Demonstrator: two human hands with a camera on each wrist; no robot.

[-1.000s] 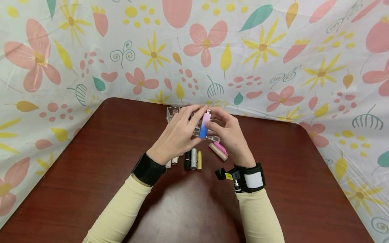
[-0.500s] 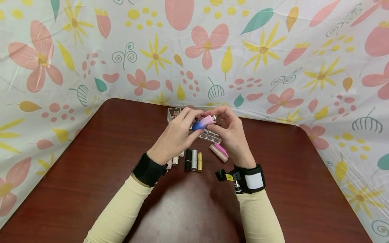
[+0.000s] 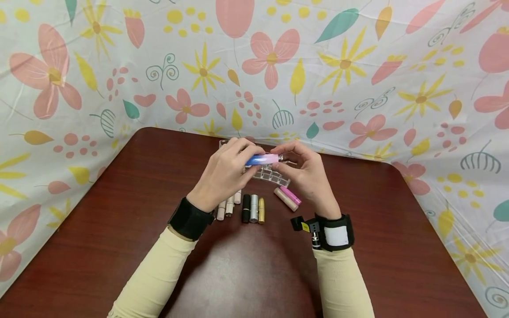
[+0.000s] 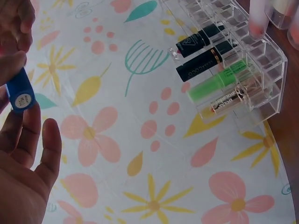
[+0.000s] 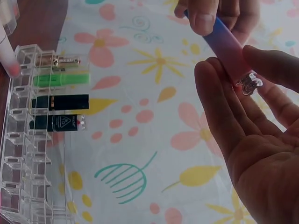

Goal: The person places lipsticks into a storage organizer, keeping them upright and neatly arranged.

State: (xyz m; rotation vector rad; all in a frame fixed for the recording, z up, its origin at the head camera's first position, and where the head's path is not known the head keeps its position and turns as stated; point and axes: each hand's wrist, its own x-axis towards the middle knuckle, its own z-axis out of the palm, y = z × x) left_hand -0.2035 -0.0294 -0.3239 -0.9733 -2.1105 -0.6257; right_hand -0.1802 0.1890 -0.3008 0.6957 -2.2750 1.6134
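A lipstick tube (image 3: 262,159) fading from blue to pink, with a silver ornament on its pink end, lies nearly level between both hands in the head view. My left hand (image 3: 222,170) pinches its blue end, where the left wrist view shows a round label (image 4: 23,100). At the pink end, my right hand (image 3: 308,176) holds the tube between thumb and fingers, beside the ornament (image 5: 251,84). Behind the hands stands a clear compartmented organizer (image 3: 274,176), partly hidden. It carries two black tubes, a green tube (image 4: 217,81) and a gold-and-clear tube (image 4: 233,99).
On the brown table (image 3: 254,274), a black tube (image 3: 246,208), a silver tube (image 3: 254,208) and a gold tube (image 3: 261,210) lie side by side. Pale tubes (image 3: 229,206) lie left of them. A beige tube (image 3: 285,199) and a pink tube (image 3: 290,195) lie right. Floral cloth (image 3: 254,66) hangs behind.
The lipstick has turned from upright to nearly level, its silver-ornamented end swinging to the right. My right hand has shifted slightly to the right.
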